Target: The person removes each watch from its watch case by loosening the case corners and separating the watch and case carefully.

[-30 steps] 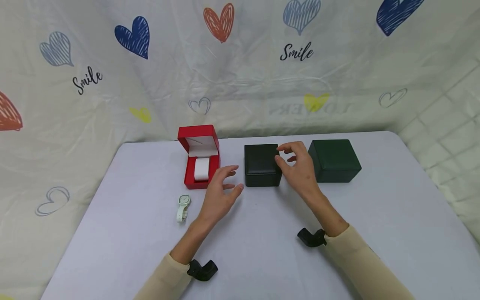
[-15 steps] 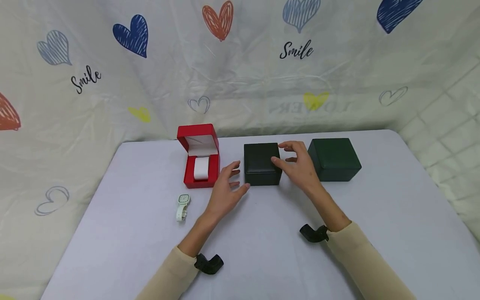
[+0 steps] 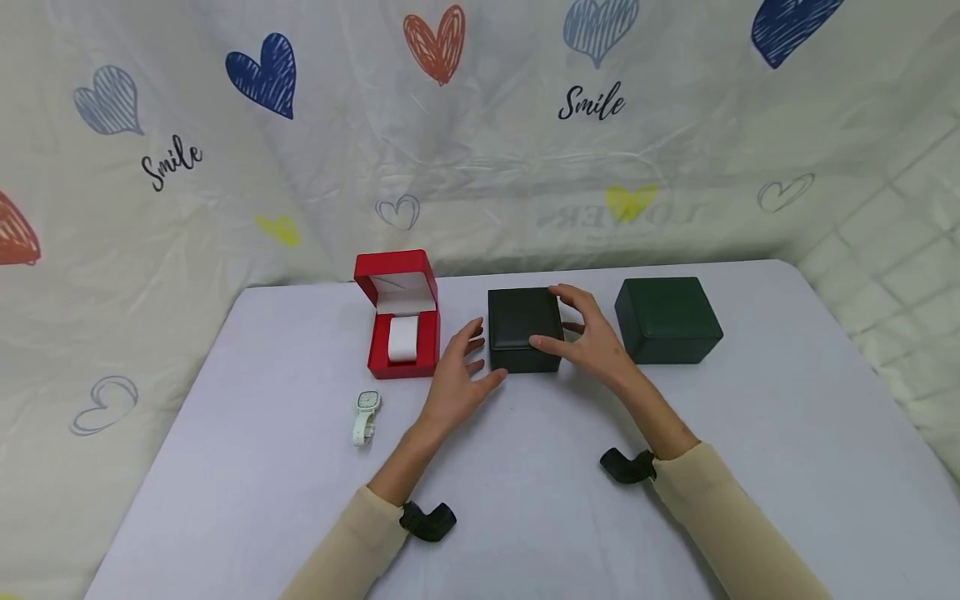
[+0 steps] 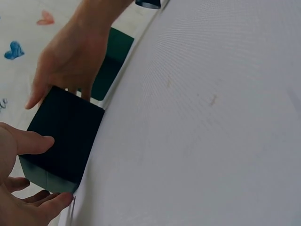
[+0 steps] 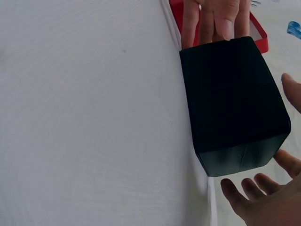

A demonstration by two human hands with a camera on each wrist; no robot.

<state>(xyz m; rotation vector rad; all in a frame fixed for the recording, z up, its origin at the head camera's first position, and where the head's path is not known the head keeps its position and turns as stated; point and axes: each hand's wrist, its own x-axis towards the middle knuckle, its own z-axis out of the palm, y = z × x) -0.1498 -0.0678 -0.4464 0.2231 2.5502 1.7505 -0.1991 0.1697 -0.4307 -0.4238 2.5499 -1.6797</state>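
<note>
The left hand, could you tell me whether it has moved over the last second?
Yes. The left hand has moved right toward the closed black box, and its fingers now reach that box's left side.

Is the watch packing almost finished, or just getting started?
Looks early. Done: the red box stands open with its white cushion showing. In hand: the left hand and right hand are at the sides of the shut black box, fingers at its edges. Left: the white watch lies loose on the table, and the green box is shut, untouched.
</note>
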